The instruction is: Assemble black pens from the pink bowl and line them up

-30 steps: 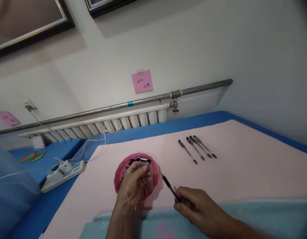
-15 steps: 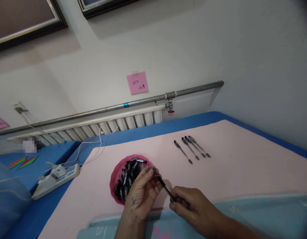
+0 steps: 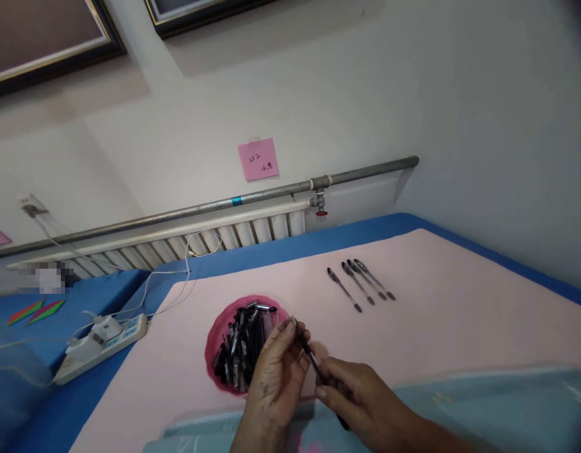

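Roughly 7 o'clock of centre, head view: pink bowl (image 3: 213, 340), rim scalloped, standing on the pale pink tabletop (image 3: 460, 302). Contents: dense, jumbled heap of black pen pieces (image 3: 241, 346), caps and barrels hard to tell apart. One shinier piece lies by the bowl's 1 o'clock rim; some paler, clear-looking ones toward 2 o'clock. Bare pink wall shows at 9 to 10 o'clock. Left hand (image 3: 276, 384) hides part of the bowl's 4 o'clock side.

Black pen (image 3: 311, 358) in both hands, just beyond the bowl's 3 o'clock edge, slanting 11 to 5 o'clock. Left fingers (image 3: 282, 336) pinched at its upper end, the rest loosely curled; exact contact at the tip too small to tell. Right hand (image 3: 359, 396) closed round the lower barrel, far end poking out beneath.

At the bowl's 2 o'clock, well apart: four capped-looking pens (image 3: 363, 282), near-parallel, three close together, one slightly off to the 9 o'clock side.
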